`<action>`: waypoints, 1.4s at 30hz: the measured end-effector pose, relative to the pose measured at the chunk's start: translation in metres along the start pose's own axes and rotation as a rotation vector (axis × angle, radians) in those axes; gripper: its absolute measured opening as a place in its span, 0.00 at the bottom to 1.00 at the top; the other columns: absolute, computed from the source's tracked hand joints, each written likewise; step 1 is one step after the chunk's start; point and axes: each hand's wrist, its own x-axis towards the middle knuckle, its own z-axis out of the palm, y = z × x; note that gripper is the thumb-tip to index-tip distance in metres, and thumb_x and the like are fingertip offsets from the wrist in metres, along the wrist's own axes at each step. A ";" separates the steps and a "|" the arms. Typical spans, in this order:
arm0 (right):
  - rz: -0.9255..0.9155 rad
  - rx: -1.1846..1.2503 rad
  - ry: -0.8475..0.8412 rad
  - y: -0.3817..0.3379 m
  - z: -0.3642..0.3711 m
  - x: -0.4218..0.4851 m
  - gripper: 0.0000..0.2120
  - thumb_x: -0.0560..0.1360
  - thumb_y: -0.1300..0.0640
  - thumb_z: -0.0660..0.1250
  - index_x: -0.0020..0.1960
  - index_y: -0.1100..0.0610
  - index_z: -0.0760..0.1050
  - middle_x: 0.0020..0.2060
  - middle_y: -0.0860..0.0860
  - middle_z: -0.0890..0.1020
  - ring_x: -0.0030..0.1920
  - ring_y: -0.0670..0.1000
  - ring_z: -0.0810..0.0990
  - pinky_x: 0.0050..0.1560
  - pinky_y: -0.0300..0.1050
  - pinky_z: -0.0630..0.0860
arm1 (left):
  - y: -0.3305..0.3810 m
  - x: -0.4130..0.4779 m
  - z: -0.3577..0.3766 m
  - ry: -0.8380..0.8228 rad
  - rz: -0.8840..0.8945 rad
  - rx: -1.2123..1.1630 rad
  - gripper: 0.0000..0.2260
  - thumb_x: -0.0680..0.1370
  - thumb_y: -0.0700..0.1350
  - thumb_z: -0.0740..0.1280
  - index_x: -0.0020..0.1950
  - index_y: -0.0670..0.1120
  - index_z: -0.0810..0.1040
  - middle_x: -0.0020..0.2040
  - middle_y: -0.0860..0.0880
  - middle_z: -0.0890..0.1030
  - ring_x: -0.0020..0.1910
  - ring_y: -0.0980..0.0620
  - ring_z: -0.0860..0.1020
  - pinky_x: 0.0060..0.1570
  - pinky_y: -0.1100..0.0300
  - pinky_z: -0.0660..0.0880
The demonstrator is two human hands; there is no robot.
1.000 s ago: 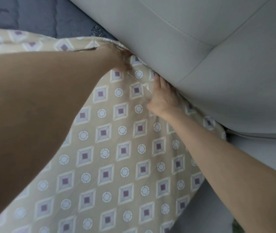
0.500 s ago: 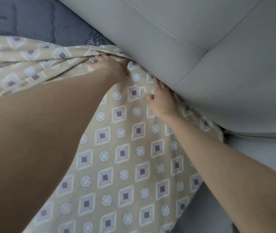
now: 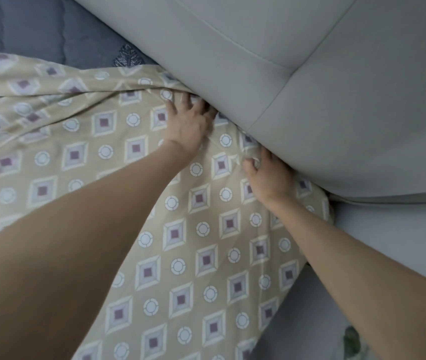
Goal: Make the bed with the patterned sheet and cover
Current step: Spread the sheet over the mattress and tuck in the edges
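Both hands (image 3: pixel 188 123) (image 3: pixel 269 178) on patterned sheet (image 3: pixel 206 255), fingertips seemingly against padded headboard (image 3: pixel 310 87)

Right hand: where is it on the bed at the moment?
In the head view, the right hand sits right of centre, pressing the patterned sheet against the grey padded headboard, below-right of the left hand.

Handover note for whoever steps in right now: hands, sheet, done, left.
Left hand: open, fingers spread, pressing the patterned sheet at the padded headboard.
Right hand: fingers curled on the sheet edge at the same seam; grip unclear.
Done: sheet lies flat near the right corner.
Left: sheet is bunched in folds to the left, grey-blue mattress uncovered beyond it. Spread and tuck there. No cover in view.
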 end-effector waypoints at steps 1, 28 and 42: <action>-0.040 0.014 0.008 0.004 0.002 0.000 0.28 0.75 0.46 0.52 0.69 0.60 0.64 0.69 0.61 0.69 0.68 0.59 0.67 0.64 0.51 0.67 | 0.002 -0.001 -0.001 0.000 -0.009 -0.017 0.30 0.78 0.39 0.59 0.78 0.52 0.52 0.75 0.47 0.57 0.75 0.38 0.50 0.70 0.35 0.52; 0.150 0.164 -0.172 0.077 -0.023 -0.095 0.30 0.80 0.47 0.56 0.78 0.50 0.48 0.77 0.44 0.49 0.75 0.52 0.55 0.71 0.52 0.54 | 0.090 -0.093 -0.016 -0.201 0.040 -0.288 0.25 0.79 0.45 0.59 0.75 0.56 0.58 0.76 0.49 0.59 0.74 0.44 0.59 0.66 0.42 0.62; -0.074 0.395 -0.003 -0.035 -0.238 -0.203 0.16 0.78 0.56 0.60 0.65 0.54 0.73 0.60 0.49 0.79 0.58 0.52 0.78 0.58 0.46 0.74 | 0.032 -0.298 -0.179 0.136 -0.220 -0.735 0.20 0.81 0.46 0.56 0.74 0.52 0.64 0.67 0.47 0.73 0.64 0.48 0.73 0.58 0.56 0.70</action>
